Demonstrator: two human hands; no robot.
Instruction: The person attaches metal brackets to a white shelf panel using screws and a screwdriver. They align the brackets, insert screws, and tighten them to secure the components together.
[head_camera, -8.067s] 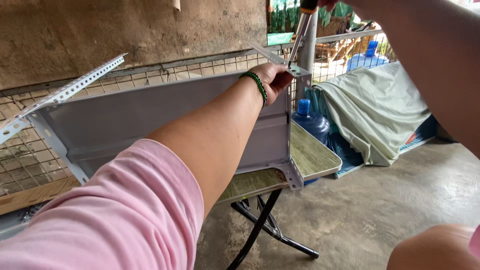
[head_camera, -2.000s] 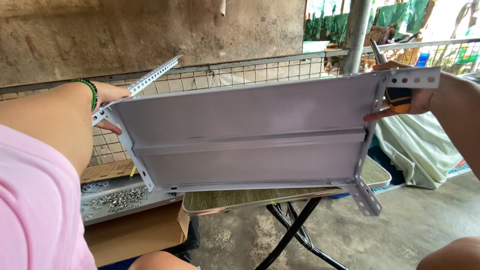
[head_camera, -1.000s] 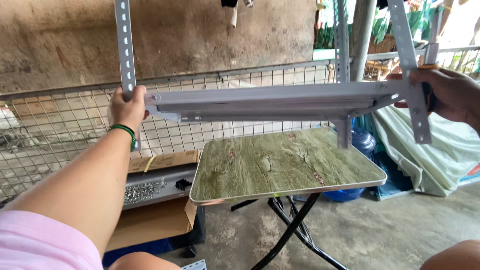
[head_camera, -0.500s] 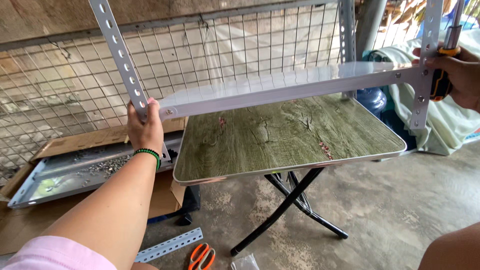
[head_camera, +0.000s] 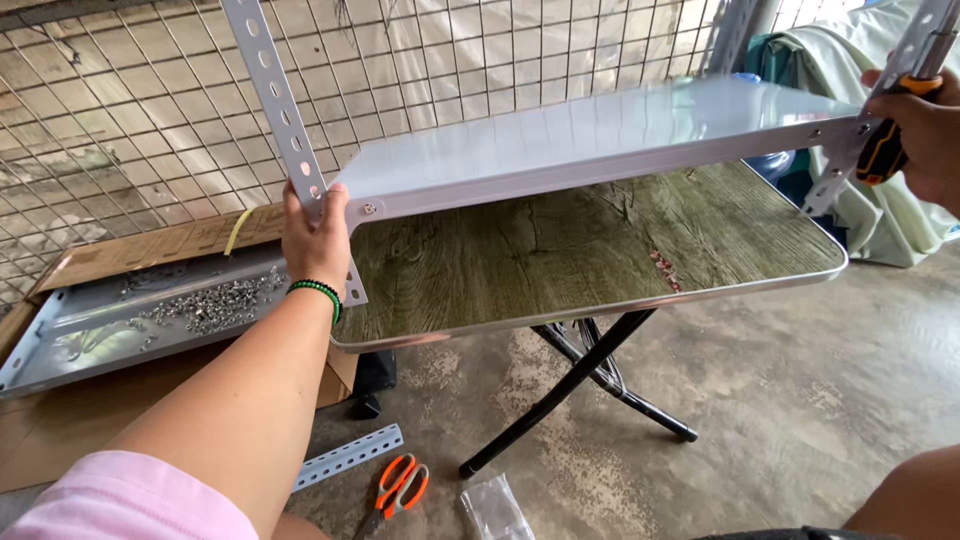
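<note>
Shelf panel (head_camera: 590, 135) hangs level above the folding bench (head_camera: 600, 260), mid-placement. Left hand (head_camera: 315, 235) is closed around the 9 o'clock slotted upright (head_camera: 275, 95); right hand (head_camera: 925, 125), at 3 o'clock, is wrapped around a screwdriver (head_camera: 885, 140) and an upright. Lowering evenly seems next.

Folding counter (head_camera: 600, 250): green wood-grain top, black crossed legs; whether shelf posts touch it, cannot tell. Concrete floor (head_camera: 760, 380): orange-handled scissors (head_camera: 400, 487), perforated metal strip (head_camera: 348, 458), clear plastic bag (head_camera: 493, 508), flattened cardboard (head_camera: 60, 440).
</note>
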